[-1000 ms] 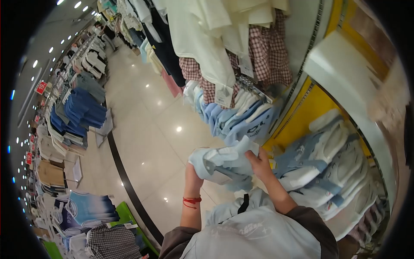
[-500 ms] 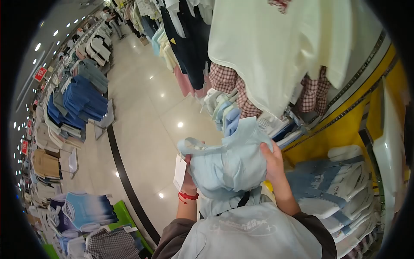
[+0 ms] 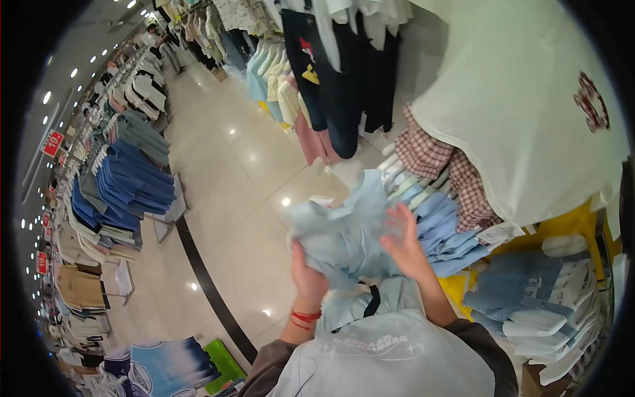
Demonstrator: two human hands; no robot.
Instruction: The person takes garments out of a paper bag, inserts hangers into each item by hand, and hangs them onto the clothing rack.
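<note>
Pale-blue garment (image 3: 347, 231) was aloft, neither racked nor laid down; left hand (image 3: 309, 274) had fingers clamped on it, right hand (image 3: 410, 250) fingers apart.

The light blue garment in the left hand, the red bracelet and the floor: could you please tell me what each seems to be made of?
Light blue garment: thin matte fabric, perhaps cotton; it creases softly.
Red bracelet: probably cord, finish unclear; thin strands circle the wrist.
Floor: glossy tile, perhaps ceramic or stone; joint lines and light reflections show.
</note>
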